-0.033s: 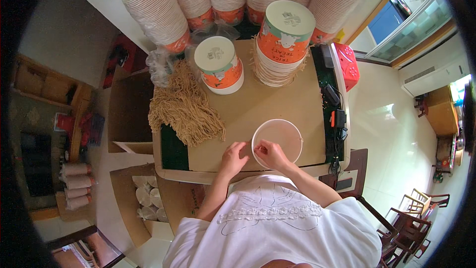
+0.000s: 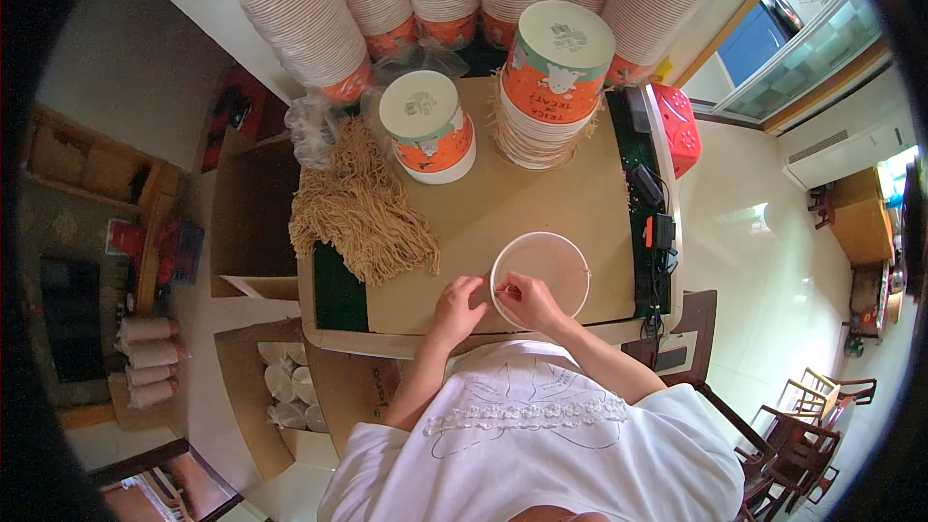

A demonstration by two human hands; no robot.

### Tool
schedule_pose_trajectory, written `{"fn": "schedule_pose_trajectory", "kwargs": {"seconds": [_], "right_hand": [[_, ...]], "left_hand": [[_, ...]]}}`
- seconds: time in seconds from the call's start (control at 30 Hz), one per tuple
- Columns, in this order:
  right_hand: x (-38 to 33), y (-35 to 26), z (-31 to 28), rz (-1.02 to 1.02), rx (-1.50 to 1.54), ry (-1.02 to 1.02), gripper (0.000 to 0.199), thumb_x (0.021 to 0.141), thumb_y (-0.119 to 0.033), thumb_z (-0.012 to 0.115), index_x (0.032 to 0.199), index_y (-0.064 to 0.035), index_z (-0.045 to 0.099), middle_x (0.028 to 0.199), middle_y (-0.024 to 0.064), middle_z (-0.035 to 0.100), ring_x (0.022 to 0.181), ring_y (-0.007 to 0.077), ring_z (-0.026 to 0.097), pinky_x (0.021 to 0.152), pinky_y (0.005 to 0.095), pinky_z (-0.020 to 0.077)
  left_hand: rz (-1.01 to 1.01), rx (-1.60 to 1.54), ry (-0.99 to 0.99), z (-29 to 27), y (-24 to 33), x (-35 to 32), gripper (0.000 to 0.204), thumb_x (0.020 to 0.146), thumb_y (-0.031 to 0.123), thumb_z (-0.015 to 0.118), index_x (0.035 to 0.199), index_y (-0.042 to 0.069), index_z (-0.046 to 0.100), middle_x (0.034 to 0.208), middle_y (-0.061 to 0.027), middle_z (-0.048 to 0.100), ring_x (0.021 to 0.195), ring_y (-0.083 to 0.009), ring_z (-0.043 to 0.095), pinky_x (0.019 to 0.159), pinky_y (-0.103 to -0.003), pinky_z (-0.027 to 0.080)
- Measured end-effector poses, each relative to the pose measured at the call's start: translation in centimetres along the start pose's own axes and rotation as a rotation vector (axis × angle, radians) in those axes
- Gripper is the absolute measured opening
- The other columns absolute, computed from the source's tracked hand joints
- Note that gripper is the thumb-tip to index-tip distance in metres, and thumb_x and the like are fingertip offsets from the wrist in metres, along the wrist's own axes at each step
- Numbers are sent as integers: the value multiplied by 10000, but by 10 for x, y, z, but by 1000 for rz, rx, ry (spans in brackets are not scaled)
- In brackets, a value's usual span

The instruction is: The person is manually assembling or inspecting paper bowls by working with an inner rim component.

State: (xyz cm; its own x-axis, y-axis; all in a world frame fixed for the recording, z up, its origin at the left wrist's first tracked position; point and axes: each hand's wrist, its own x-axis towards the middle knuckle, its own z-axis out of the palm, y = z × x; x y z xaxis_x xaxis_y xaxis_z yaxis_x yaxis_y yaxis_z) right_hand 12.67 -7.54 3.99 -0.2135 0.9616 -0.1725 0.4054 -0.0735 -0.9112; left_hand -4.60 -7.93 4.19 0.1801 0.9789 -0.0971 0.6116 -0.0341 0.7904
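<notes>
A white paper bucket [image 2: 570, 266] stands mouth up near the front edge of the table. My right hand [image 2: 527, 300] reaches over its near rim, with the fingers pinched together against the inner left wall. What they pinch, if anything, is too small to make out. Just outside the bucket's left side is my left hand [image 2: 458, 307], its thumb and fingers apart and curved, with nothing visible in it. A small light knot or cord end shows on the bucket's right inner wall. Left of the hands lies a heap of tan twine cords [image 2: 362, 208].
Behind stand a short upside-down orange-and-white bucket stack [image 2: 425, 130] and a taller one [image 2: 556, 68] with cords around it. Wrapped bucket stacks [image 2: 309, 24] line the back. Black cables and adapters [image 2: 660, 232] run along the right edge. An open carton [image 2: 251, 377] sits below left.
</notes>
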Motion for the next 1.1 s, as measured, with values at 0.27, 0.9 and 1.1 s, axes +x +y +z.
{"fn": "schedule_pose_trajectory", "kwargs": {"seconds": [0.27,0.9,1.1], "right_hand": [[-2,-3,-1,23,-66,-12,146,760,-175,606,793,-33,596,632,165,575,564,269,574,535,356,447],[-4,-13,-6,34,-149,-36,146,766,-205,610,801,-64,614,613,132,575,540,260,567,515,351,444],[-9,-35,-21,-5,-128,-77,143,751,-140,607,860,-52,575,635,135,575,590,271,593,541,351,462]], "left_hand": [[-12,-58,41,16,-8,1,79,678,82,632,735,48,589,715,-101,571,685,-277,577,606,-372,458],[56,-119,-59,18,-36,6,221,676,12,608,896,4,592,812,-106,579,662,-189,596,596,-288,474],[-178,-360,-243,8,-43,3,145,784,146,611,766,4,590,676,-58,592,568,-141,567,530,-267,436]]}}
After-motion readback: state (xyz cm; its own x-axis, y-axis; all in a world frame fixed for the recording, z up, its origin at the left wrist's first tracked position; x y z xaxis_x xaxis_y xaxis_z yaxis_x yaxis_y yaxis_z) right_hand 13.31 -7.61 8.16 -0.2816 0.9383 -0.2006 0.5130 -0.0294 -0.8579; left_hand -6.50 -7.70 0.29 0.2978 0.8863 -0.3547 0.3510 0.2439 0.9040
